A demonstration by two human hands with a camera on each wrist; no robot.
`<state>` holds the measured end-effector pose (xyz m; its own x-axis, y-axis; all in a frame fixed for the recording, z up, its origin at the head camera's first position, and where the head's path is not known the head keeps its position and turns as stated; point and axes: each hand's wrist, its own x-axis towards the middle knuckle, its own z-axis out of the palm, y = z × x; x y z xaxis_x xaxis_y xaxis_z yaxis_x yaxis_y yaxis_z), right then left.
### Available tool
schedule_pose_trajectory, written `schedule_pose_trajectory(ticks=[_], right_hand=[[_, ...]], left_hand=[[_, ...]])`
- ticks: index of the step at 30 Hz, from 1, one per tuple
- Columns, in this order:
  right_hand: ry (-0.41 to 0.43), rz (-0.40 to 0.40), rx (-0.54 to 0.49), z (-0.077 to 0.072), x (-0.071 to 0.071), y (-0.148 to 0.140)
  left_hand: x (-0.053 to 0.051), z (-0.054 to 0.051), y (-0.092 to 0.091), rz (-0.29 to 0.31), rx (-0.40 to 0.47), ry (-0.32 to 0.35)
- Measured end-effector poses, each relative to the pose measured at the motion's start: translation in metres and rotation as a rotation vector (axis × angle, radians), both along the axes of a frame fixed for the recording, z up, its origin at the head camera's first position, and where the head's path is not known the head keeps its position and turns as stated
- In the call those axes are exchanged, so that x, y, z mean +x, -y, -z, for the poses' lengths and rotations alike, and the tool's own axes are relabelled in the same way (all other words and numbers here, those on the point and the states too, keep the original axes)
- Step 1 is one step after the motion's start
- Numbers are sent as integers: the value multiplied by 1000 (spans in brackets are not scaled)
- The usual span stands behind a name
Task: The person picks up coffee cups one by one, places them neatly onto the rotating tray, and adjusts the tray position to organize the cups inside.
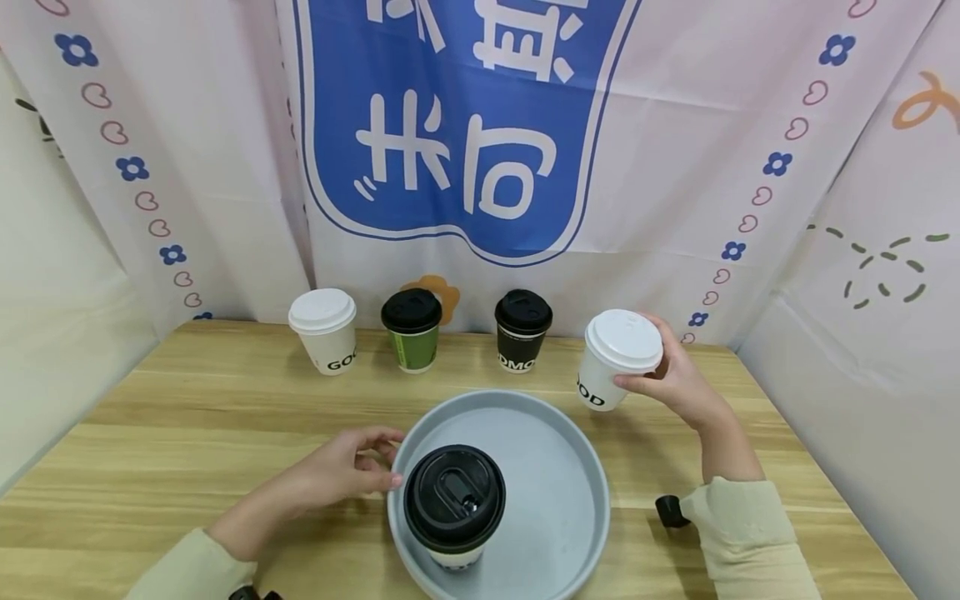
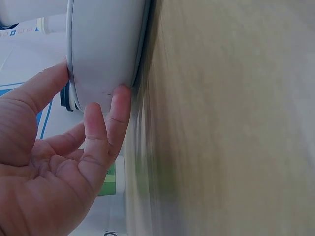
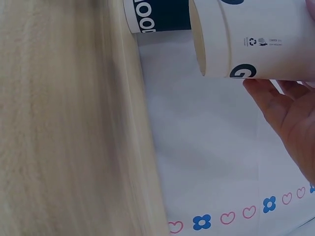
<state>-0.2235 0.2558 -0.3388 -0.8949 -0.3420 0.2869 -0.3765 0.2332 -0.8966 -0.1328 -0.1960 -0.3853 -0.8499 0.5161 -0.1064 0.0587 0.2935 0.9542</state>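
My right hand (image 1: 678,379) grips a white paper cup (image 1: 600,379) with a white lid, at the right of the table. The right wrist view shows this cup's base raised off the wood, with the fingers along its side. At the tray's left edge, my left hand (image 1: 348,468) holds the round grey tray (image 1: 596,500). In the left wrist view, the thumb (image 2: 47,86) lies at the tray's rim and fingertips touch its outer wall. A larger paper cup with a black lid (image 1: 454,498) stands inside the tray, near the left hand.
Along the back of the table stand a white-lidded white cup (image 1: 330,346), a green cup (image 1: 415,348) with a black lid and a black cup (image 1: 519,346) with a black lid. A printed cloth (image 1: 240,167) hangs behind the wooden table (image 1: 150,442).
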Motion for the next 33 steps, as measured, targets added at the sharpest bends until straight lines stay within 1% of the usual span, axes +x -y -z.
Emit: schedule_pose_trajectory(ticks=[7, 14, 18, 26, 33], right_hand=[[-22, -31, -9, -4, 2, 1], [-32, -41, -14, -9, 7, 1], [-50, -71, -14, -13, 10, 3], [-81, -116, -47, -19, 18, 6], [-101, -195, -57, -23, 22, 10]], left_hand=[[-4, -2, 0, -11, -23, 3], [-7, -1, -1, -19, -37, 19], [-9, -1, 0, -11, -42, 9], [-14, 1, 1, 2, -33, 5], [-17, 1, 2, 16, -32, -3]])
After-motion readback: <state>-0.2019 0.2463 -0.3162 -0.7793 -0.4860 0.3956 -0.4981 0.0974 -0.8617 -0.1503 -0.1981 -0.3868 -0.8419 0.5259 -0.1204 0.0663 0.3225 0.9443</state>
